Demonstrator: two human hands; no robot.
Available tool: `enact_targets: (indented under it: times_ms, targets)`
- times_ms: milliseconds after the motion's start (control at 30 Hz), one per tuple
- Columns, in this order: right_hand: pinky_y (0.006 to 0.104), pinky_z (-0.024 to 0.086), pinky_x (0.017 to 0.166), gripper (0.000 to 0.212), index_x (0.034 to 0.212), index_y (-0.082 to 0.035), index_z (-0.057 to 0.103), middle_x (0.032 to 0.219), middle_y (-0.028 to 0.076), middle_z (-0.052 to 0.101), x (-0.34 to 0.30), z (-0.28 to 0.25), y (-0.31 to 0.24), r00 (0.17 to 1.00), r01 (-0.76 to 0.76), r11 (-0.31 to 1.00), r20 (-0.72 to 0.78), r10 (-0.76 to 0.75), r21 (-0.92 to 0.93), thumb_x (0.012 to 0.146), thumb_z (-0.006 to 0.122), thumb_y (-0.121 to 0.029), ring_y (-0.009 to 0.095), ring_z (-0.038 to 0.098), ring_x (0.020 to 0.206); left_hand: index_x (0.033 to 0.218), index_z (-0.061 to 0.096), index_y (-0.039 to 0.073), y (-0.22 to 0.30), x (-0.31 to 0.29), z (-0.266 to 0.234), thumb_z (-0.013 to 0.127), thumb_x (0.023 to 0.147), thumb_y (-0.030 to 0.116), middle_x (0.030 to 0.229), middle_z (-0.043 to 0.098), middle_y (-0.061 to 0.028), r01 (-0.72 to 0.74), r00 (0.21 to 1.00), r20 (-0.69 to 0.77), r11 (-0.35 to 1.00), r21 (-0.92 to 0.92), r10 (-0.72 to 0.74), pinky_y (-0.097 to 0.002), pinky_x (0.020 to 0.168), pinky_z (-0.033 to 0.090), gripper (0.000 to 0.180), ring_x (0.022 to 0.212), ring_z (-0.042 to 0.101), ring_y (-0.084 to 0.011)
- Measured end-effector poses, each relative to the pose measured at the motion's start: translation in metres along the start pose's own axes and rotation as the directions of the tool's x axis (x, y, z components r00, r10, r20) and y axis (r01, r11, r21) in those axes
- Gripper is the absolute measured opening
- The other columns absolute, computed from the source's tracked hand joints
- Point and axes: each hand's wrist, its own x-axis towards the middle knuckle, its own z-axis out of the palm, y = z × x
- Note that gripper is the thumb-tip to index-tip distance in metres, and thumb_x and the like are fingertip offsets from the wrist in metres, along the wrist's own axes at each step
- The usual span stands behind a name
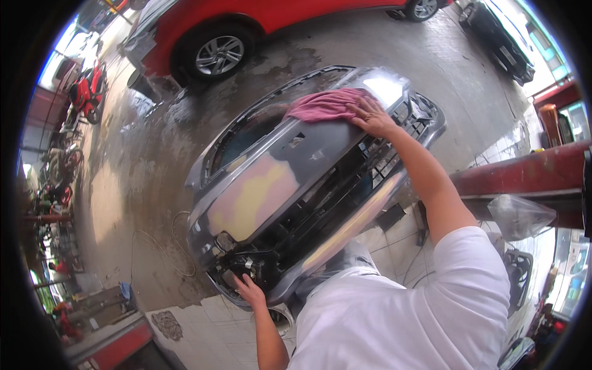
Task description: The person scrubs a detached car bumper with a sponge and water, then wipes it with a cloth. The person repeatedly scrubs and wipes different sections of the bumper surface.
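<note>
A grey car bumper lies slantwise in front of me, patched with pink and yellow filler. Toward its far right end, my right hand grips the edge of a crumpled pink cloth and presses it on the painted surface. The fingers lie over the cloth's right end. Down at the bumper's near left end, my left hand is closed, its fingertips against a small flat grey-brown piece. Whether that piece is loose or belongs to the bumper, I cannot tell.
A red car stands beyond the bumper on wet concrete. A dark car is at the far right. Beside my right arm runs a red beam with a clear plastic bag. A thin hose curls on the floor at left.
</note>
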Motion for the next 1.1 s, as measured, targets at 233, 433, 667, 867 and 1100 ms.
enact_targets:
  times_ms: [233,433,667,867,1100]
  targets:
    - [0.0569,0.013,0.129,0.068,0.166,-0.036,0.031,0.173,0.019,0.021,-0.016,0.039,0.031,0.929,-0.335,0.932,-0.117,0.351,0.135,0.104,0.043,-0.063,0.047,0.021,0.157,0.156,0.042,-0.002,0.014,-0.007,-0.009,0.052,0.111,0.035,0.154,0.050,-0.0295,-0.064,0.994,-0.095,0.983,-0.174,0.048,-0.0466,0.118,0.038,0.059,0.142,0.048,-0.0456]
    - [0.0594,0.036,0.116,0.068,0.161,-0.028,0.045,0.149,0.023,0.047,-0.064,-0.015,-0.132,0.990,-0.128,0.987,0.043,0.133,-0.094,0.102,0.050,-0.063,0.047,0.043,0.142,0.138,0.060,-0.002,0.024,-0.014,-0.016,0.067,0.103,0.024,0.145,0.060,-0.0241,-0.275,0.945,-0.224,0.951,-0.139,0.240,-0.0487,0.115,0.041,0.045,0.135,0.056,-0.0420]
    - [0.0565,0.033,0.118,0.049,0.139,-0.024,0.060,0.147,0.013,0.050,-0.028,0.018,-0.180,0.936,0.067,0.997,-0.349,-0.053,0.026,0.097,0.065,-0.049,0.035,0.047,0.140,0.129,0.068,0.000,0.095,0.094,-0.040,0.070,0.098,0.025,0.139,0.065,-0.0173,-0.736,0.648,-0.198,0.672,0.085,0.735,-0.0498,0.112,0.042,0.040,0.132,0.059,-0.0380]
    - [0.0565,0.023,0.125,0.047,0.136,-0.025,0.058,0.156,0.009,0.046,-0.029,0.042,-0.209,0.903,-0.037,0.992,-0.422,0.084,0.119,0.096,0.066,-0.047,0.034,0.040,0.148,0.143,0.062,0.012,0.148,0.282,-0.026,0.081,0.086,0.049,0.152,0.056,-0.0157,-0.705,0.706,0.006,0.703,0.091,0.708,-0.0498,0.116,0.038,0.071,0.143,0.048,-0.0350]
    - [0.0534,0.023,0.126,0.049,0.135,-0.026,0.061,0.156,0.008,0.048,-0.037,0.036,-0.216,0.876,-0.054,0.990,-0.470,0.111,0.134,0.092,0.068,-0.049,0.034,0.041,0.148,0.163,0.038,0.029,0.233,0.348,0.025,0.082,0.068,0.076,0.171,0.033,-0.0081,-0.775,0.631,0.369,0.562,0.288,0.682,-0.0533,0.129,0.016,0.115,0.162,0.019,-0.0293]
